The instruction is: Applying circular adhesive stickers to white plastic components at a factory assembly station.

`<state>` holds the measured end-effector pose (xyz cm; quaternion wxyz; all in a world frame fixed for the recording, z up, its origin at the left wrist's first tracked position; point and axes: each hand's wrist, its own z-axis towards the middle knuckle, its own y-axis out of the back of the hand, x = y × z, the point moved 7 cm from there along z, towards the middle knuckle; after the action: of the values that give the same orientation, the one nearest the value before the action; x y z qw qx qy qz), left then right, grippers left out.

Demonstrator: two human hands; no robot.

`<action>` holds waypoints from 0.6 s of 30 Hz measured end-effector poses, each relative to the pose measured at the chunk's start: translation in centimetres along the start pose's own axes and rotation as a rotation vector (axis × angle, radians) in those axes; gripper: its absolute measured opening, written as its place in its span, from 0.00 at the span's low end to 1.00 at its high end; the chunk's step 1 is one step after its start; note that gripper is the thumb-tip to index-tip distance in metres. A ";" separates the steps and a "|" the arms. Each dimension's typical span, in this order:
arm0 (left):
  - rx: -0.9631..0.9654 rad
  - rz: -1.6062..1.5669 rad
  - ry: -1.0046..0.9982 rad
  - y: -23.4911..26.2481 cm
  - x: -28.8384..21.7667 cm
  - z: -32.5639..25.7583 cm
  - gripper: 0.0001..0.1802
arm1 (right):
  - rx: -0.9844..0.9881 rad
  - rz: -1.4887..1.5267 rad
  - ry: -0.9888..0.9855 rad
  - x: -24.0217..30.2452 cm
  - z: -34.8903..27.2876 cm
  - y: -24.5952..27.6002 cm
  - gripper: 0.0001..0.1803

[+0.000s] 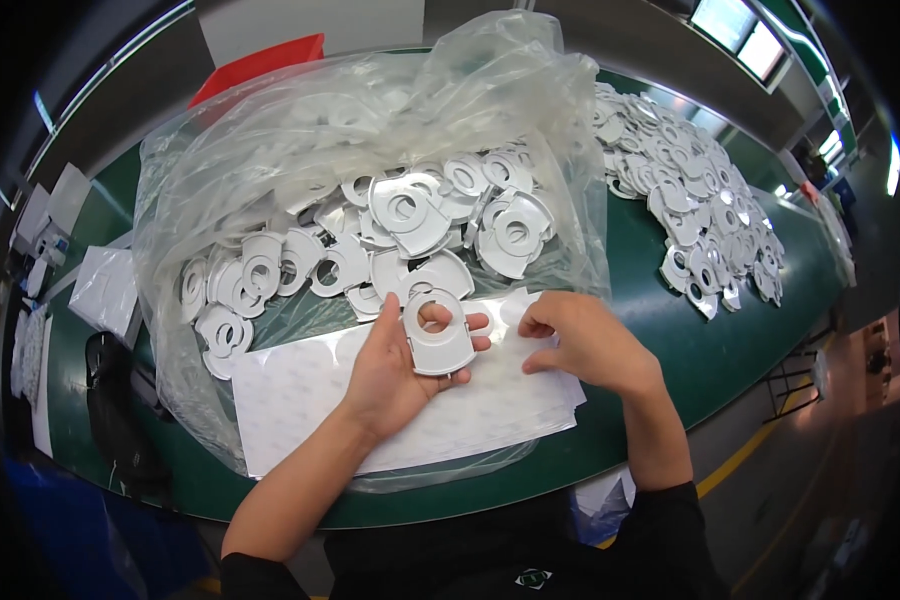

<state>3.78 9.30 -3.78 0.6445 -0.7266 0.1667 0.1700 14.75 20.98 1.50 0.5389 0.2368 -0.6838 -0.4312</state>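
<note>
My left hand [390, 370] is closed around a white plastic part [440, 345] with a round hole, a flat lower end and a raised rim. Its fingertips come out past the part's right edge, and one finger shows through the hole. To the right, my right hand [595, 345] hangs over the right end of a stack of white sheets [310, 415]. Its fingers are bent, the thumb is apart from them, and I see nothing between them. Faint round outlines mark the top sheet. Behind my hands, a heap of similar white parts [405, 215] lies in a large clear plastic bag [300, 120].
A second pile of white parts [695, 190] covers the right side of the green table [650, 350]. Behind the bag stands a red bin [260, 68]. At the left are a black object [120, 410] and a white bagged package [105, 290].
</note>
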 end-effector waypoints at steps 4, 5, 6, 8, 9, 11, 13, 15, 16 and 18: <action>-0.059 0.065 0.008 0.3 0.4 0.5 0.28 | 0.056 0.014 -0.050 -0.7 0.4 -0.3 0.19; -0.060 0.066 0.008 0.1 0.5 0.5 0.28 | 0.055 0.015 -0.050 -0.7 0.7 -0.1 0.19; -0.102 0.050 -0.001 0.2 0.5 0.5 0.28 | 0.118 0.027 -0.081 -0.8 0.9 -0.2 0.18; -0.143 0.033 -0.010 0.5 0.6 0.5 0.28 | 0.181 0.038 -0.112 -0.9 0.9 -0.5 0.18; -0.139 0.040 -0.018 0.6 0.5 0.5 0.28 | 0.130 0.005 -0.086 -0.5 0.9 -0.3 0.16; -0.136 0.047 -0.029 0.6 0.3 0.5 0.28 | 0.080 -0.028 -0.057 0.3 0.6 -0.2 0.15; -0.146 0.029 -0.029 0.5 0.4 0.6 0.28 | 0.078 -0.209 -0.093 1.2 -0.3 -0.3 0.11; -0.156 0.034 -0.030 0.3 0.3 0.6 0.27 | 0.037 -0.254 -0.022 2.1 -0.9 -0.2 0.09; -0.166 0.040 -0.031 0.4 0.3 0.5 0.27 | -0.003 -0.298 0.048 2.7 -1.1 0.0 0.08; -0.163 0.030 -0.039 0.8 0.3 0.4 0.27 | 0.104 -0.119 0.102 2.9 -1.3 0.7 0.08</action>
<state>3.65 9.60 -4.61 0.5836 -0.7707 0.1506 0.2067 15.14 18.58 3.67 0.5335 0.3266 -0.6615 -0.4137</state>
